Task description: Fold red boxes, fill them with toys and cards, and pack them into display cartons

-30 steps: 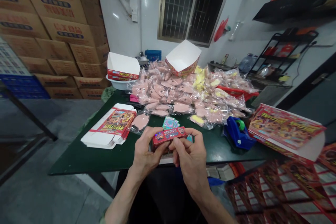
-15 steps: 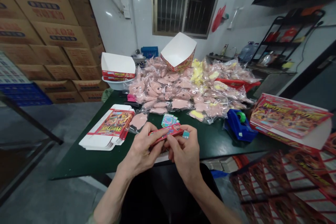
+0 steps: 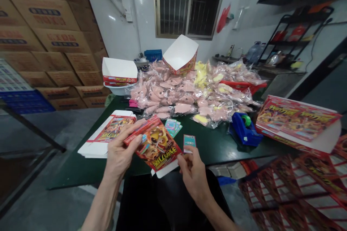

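Left hand (image 3: 120, 151) closed around a red printed carton (image 3: 157, 144), fingers wrapped over its long edge, carton tilted just above the near edge of the worktop (image 3: 81, 168). Right hand (image 3: 193, 175) nearly shut, a small teal card (image 3: 189, 143) pinched upright between thumb and fingers, also by that near edge. Carton apparently folded up already, its face bright with cartoon art. Along the worktop's far edge, a large heap of bagged pink pieces (image 3: 162, 94) left in place, two folded white-lined trays (image 3: 180, 54) behind it. At the worktop's left end, one flat printed carton blank (image 3: 114, 130); at its right end, a thick stack of printed sheets (image 3: 296, 119), with a blue tape dispenser (image 3: 244, 130) just beside it.
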`<action>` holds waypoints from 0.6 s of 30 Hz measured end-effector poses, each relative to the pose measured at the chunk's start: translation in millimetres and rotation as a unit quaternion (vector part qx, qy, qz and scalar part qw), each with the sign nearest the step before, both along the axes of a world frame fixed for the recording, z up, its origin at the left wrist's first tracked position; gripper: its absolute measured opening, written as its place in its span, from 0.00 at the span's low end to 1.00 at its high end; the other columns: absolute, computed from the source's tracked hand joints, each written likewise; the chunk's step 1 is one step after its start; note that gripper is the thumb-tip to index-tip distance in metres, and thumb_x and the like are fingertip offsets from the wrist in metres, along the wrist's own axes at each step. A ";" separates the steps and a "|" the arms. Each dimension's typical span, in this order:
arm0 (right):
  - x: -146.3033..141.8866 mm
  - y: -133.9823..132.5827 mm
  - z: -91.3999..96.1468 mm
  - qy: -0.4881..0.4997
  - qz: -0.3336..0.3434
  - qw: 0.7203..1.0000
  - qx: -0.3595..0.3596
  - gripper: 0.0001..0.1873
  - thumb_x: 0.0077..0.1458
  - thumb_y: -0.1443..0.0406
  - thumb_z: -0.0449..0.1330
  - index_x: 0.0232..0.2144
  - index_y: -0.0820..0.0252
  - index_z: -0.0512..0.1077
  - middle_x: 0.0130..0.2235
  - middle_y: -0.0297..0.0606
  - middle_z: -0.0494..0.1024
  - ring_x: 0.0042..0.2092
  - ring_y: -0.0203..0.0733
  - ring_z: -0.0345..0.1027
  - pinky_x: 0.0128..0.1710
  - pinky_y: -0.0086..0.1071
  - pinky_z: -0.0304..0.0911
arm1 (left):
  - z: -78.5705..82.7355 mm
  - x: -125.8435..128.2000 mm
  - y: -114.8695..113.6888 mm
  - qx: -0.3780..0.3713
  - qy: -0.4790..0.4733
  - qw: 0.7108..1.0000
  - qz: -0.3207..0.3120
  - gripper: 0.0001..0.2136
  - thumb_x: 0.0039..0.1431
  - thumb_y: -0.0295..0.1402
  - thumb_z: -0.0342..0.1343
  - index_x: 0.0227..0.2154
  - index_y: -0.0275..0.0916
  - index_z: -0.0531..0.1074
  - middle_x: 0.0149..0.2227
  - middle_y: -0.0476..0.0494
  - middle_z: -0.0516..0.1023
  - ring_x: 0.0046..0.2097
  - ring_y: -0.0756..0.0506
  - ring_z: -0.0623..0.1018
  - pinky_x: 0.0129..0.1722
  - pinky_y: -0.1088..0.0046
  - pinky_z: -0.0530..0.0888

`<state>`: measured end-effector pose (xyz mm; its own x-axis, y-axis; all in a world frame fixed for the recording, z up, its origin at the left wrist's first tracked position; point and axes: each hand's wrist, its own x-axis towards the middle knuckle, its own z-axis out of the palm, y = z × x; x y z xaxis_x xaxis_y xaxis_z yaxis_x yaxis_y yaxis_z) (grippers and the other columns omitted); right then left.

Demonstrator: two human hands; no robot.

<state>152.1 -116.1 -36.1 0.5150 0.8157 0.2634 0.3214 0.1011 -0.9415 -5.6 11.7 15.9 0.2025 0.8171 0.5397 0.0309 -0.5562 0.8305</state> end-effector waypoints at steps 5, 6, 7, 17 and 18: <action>5.3 -9.4 18.2 0.013 0.002 0.999 0.034 0.21 0.56 0.62 0.56 0.50 0.58 0.55 0.38 0.37 0.76 0.35 0.36 0.70 0.33 0.28 0.65 | -23.6 4.4 -31.7 -0.222 -0.243 0.943 0.038 0.19 0.42 0.35 0.66 0.41 0.45 0.74 0.45 0.48 0.75 0.43 0.46 0.75 0.42 0.74 0.74; 9.2 -6.7 23.1 0.013 -0.024 0.998 0.055 0.21 0.56 0.63 0.56 0.51 0.58 0.55 0.39 0.37 0.76 0.35 0.35 0.70 0.34 0.29 0.65 | -29.6 7.5 -38.2 -0.250 -0.268 0.930 0.031 0.21 0.42 0.35 0.66 0.42 0.45 0.73 0.46 0.48 0.75 0.43 0.47 0.75 0.40 0.75 0.75; 14.9 -3.1 28.2 0.006 -0.054 0.995 0.079 0.20 0.56 0.64 0.55 0.50 0.57 0.56 0.38 0.37 0.76 0.35 0.35 0.70 0.35 0.29 0.65 | -35.3 9.9 -43.0 -0.270 -0.277 0.922 0.019 0.22 0.41 0.36 0.66 0.44 0.46 0.71 0.45 0.47 0.75 0.43 0.46 0.76 0.39 0.76 0.75; 34.3 13.0 93.3 -0.465 0.126 0.856 0.189 0.07 0.57 0.71 0.52 0.35 0.57 0.68 0.29 0.34 0.75 0.33 0.39 0.66 0.36 0.36 0.58 | -13.5 10.6 -34.1 0.007 0.123 0.992 -0.001 0.29 0.39 0.38 0.66 0.49 0.46 0.69 0.47 0.44 0.76 0.48 0.38 0.76 0.49 0.63 0.73; 32.8 15.6 94.5 -0.473 0.148 0.842 0.212 0.07 0.57 0.70 0.52 0.36 0.57 0.68 0.28 0.34 0.75 0.32 0.39 0.66 0.36 0.36 0.58 | -12.5 11.7 -32.8 -0.031 0.148 0.987 -0.049 0.24 0.40 0.38 0.66 0.44 0.44 0.73 0.40 0.45 0.80 0.41 0.39 0.79 0.42 0.66 0.78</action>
<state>184.9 -100.5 58.4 -0.2975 0.6009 0.7419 0.8091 0.5712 -0.1381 6.2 -21.1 3.4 0.4237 0.8157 0.3938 0.2269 -0.5165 0.8257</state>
